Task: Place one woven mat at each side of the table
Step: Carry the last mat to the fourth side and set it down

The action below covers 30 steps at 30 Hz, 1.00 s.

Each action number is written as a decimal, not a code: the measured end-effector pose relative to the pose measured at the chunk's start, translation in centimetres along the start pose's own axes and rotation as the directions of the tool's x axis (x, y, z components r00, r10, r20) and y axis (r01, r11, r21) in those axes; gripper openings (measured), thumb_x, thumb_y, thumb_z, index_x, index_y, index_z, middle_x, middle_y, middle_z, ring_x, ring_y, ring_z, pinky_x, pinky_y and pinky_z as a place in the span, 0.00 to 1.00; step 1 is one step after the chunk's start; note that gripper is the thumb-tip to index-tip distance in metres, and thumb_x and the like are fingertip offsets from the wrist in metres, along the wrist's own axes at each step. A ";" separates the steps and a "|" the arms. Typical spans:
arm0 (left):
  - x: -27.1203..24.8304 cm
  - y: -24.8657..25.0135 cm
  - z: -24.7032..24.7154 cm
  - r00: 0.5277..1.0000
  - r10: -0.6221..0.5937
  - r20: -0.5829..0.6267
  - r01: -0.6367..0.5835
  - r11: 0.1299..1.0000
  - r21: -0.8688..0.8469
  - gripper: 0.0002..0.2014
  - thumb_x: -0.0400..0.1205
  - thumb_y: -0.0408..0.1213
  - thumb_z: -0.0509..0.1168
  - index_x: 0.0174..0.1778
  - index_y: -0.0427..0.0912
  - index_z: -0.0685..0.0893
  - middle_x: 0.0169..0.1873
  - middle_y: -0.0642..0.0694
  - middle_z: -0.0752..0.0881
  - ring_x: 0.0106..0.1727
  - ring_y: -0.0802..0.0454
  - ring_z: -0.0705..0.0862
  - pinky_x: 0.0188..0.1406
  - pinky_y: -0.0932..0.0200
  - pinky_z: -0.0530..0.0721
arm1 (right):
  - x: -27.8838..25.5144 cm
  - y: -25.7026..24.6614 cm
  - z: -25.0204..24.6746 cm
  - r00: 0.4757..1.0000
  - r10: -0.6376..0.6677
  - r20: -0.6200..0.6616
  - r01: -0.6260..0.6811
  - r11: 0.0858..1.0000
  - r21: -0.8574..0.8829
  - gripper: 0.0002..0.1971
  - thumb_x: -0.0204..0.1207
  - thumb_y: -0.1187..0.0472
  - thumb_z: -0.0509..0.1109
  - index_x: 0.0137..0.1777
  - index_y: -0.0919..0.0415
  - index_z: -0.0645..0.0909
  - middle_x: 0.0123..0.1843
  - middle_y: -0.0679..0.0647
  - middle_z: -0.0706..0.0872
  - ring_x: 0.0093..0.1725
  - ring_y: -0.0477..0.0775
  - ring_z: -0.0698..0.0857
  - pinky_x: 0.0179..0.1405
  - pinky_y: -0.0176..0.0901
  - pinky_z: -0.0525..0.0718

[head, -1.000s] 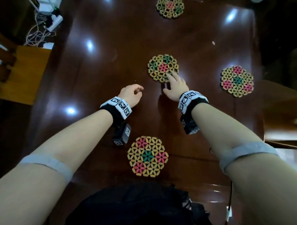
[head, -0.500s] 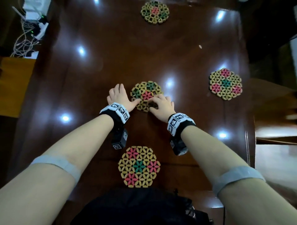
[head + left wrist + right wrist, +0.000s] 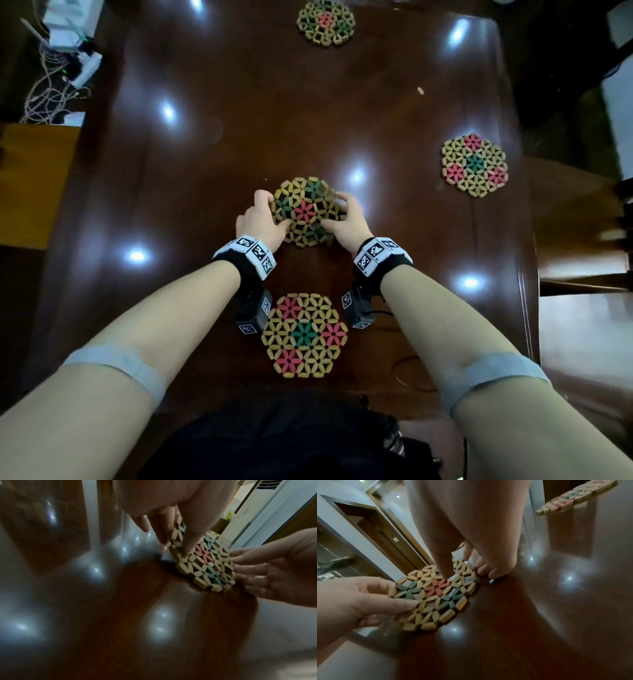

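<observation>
Since 0.5 s ago both hands have gone from resting low on the centre mat's near edge to clamping it from its two sides; the other three mats have not moved on the surface.

Left of frame centre in the head view, the left hand grips the left rim of the centre mat: thumb on top of the weave, fingers curled round the far-left edge. In the right wrist view the thumb lies flat across the left-side tiles.

The centre mat sits mid-frame, between the two hands, touching both. Whether it is lifted off or still resting on the surface, cannot tell; in the left wrist view it looks tilted.

Right of centre, the right hand grips the right rim, thumb pressed on top near the red flower, fingers curled at the right edge with tips on the surface.

Near mat lies at lower centre, just below the wrists. Far mat is at top centre, at the far edge. Right mat lies at the right, well apart from the hands.
</observation>
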<state>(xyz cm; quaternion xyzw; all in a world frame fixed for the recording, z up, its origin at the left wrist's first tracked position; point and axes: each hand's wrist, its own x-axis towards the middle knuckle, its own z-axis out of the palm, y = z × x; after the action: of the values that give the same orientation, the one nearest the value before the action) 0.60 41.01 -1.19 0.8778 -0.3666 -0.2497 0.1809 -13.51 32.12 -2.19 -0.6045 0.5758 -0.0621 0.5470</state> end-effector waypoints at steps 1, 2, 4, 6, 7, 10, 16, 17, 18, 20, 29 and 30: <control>-0.2 -0.3 -0.5 1.000 0.000 0.005 0.000 0.999 -0.045 0.22 0.78 0.43 0.69 0.64 0.43 0.69 0.50 0.41 0.84 0.54 0.38 0.84 0.52 0.47 0.79 | -0.6 -0.3 0.2 1.000 0.009 0.023 -0.010 0.998 0.064 0.34 0.68 0.61 0.75 0.74 0.51 0.68 0.67 0.59 0.81 0.67 0.60 0.81 0.68 0.55 0.80; -0.4 -0.6 -1.0 1.000 0.002 0.002 -0.001 0.997 -0.077 0.21 0.79 0.43 0.67 0.65 0.43 0.70 0.50 0.41 0.85 0.52 0.38 0.85 0.48 0.47 0.80 | -1.1 -0.5 0.3 0.999 0.009 0.035 -0.012 0.995 0.099 0.31 0.71 0.64 0.73 0.74 0.53 0.68 0.64 0.59 0.82 0.64 0.59 0.83 0.65 0.51 0.82; -0.8 -1.4 -2.5 1.000 0.018 -0.017 -0.019 0.994 -0.108 0.20 0.80 0.44 0.66 0.66 0.45 0.71 0.53 0.40 0.86 0.53 0.38 0.85 0.48 0.47 0.82 | -2.0 -1.2 0.7 1.000 -0.021 -0.008 0.022 0.997 0.079 0.25 0.75 0.63 0.71 0.72 0.55 0.71 0.58 0.55 0.82 0.60 0.55 0.83 0.62 0.45 0.80; -1.1 -2.4 -4.2 0.999 0.032 -0.019 -0.034 0.991 -0.130 0.21 0.81 0.45 0.66 0.68 0.46 0.71 0.55 0.40 0.86 0.56 0.39 0.85 0.51 0.47 0.83 | -3.1 -2.0 2.0 0.998 -0.044 -0.051 0.047 0.997 0.062 0.21 0.76 0.60 0.70 0.69 0.58 0.77 0.56 0.54 0.83 0.58 0.55 0.83 0.65 0.49 0.81; -1.4 -3.1 -5.2 0.999 0.038 -0.016 -0.040 0.989 -0.143 0.21 0.80 0.45 0.66 0.68 0.46 0.72 0.56 0.40 0.86 0.57 0.39 0.85 0.52 0.48 0.83 | -3.9 -2.6 2.7 0.997 -0.055 -0.058 0.059 0.996 0.069 0.16 0.75 0.59 0.69 0.62 0.59 0.82 0.52 0.55 0.86 0.56 0.56 0.85 0.65 0.54 0.83; -2.1 -5.5 -8.1 0.998 0.053 -0.027 -0.057 0.979 -0.196 0.22 0.80 0.46 0.67 0.69 0.47 0.73 0.61 0.39 0.85 0.60 0.39 0.84 0.58 0.49 0.82 | -6.0 -4.3 5.8 0.991 -0.080 -0.106 0.091 0.990 0.108 0.06 0.74 0.57 0.68 0.39 0.55 0.84 0.36 0.51 0.86 0.44 0.57 0.87 0.54 0.54 0.88; -5.0 -13.9 -13.4 0.995 0.089 -0.048 -0.100 0.926 -0.364 0.23 0.76 0.45 0.71 0.67 0.45 0.77 0.62 0.41 0.86 0.63 0.45 0.84 0.62 0.51 0.83 | -11.1 -6.2 14.8 0.953 -0.146 -0.265 0.172 0.982 0.075 0.11 0.77 0.56 0.66 0.43 0.62 0.85 0.39 0.55 0.88 0.42 0.55 0.85 0.47 0.49 0.85; -5.7 -15.8 -14.1 0.995 0.085 -0.045 -0.096 0.912 -0.399 0.23 0.75 0.45 0.72 0.66 0.45 0.78 0.61 0.43 0.86 0.62 0.46 0.85 0.62 0.50 0.84 | -12.3 -6.5 16.8 0.950 -0.142 -0.279 0.167 0.984 0.067 0.11 0.77 0.56 0.65 0.43 0.62 0.84 0.41 0.57 0.88 0.44 0.57 0.86 0.49 0.51 0.84; -6.4 -17.7 -15.0 0.996 0.074 -0.045 -0.086 0.898 -0.432 0.23 0.74 0.44 0.73 0.65 0.45 0.79 0.61 0.44 0.86 0.61 0.48 0.85 0.62 0.49 0.85 | -13.2 -6.6 18.8 0.948 -0.142 -0.283 0.167 0.984 0.067 0.10 0.77 0.56 0.65 0.43 0.62 0.83 0.41 0.58 0.88 0.44 0.57 0.85 0.49 0.50 0.84; -7.7 -21.7 -16.7 0.998 0.050 -0.045 -0.065 0.874 -0.481 0.22 0.73 0.43 0.75 0.62 0.43 0.82 0.58 0.45 0.88 0.59 0.49 0.86 0.62 0.49 0.85 | -15.5 -7.2 22.7 0.950 -0.141 -0.279 0.164 0.985 0.058 0.08 0.79 0.57 0.65 0.45 0.60 0.83 0.42 0.54 0.87 0.44 0.54 0.84 0.48 0.45 0.82; -9.6 -33.3 -22.8 0.999 0.029 -0.038 -0.045 0.850 -0.524 0.18 0.72 0.41 0.76 0.56 0.39 0.88 0.51 0.42 0.91 0.52 0.47 0.90 0.55 0.47 0.89 | -19.2 -9.4 34.5 0.962 -0.086 -0.258 0.108 0.992 0.072 0.11 0.71 0.50 0.66 0.36 0.58 0.83 0.40 0.59 0.90 0.47 0.64 0.90 0.53 0.62 0.88; -9.3 -33.9 -23.1 0.999 0.024 -0.027 -0.034 0.843 -0.536 0.20 0.72 0.42 0.77 0.57 0.39 0.87 0.52 0.41 0.91 0.51 0.46 0.90 0.55 0.46 0.89 | -19.1 -9.9 35.0 0.962 -0.086 -0.257 0.107 0.992 0.069 0.12 0.71 0.51 0.66 0.38 0.59 0.83 0.40 0.59 0.90 0.48 0.63 0.89 0.53 0.62 0.88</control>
<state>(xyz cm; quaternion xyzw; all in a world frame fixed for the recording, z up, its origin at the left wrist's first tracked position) 26.92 73.48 3.41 0.7889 -0.2937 -0.3311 0.4262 11.09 64.73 1.86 -0.5957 0.6078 -0.1893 0.4897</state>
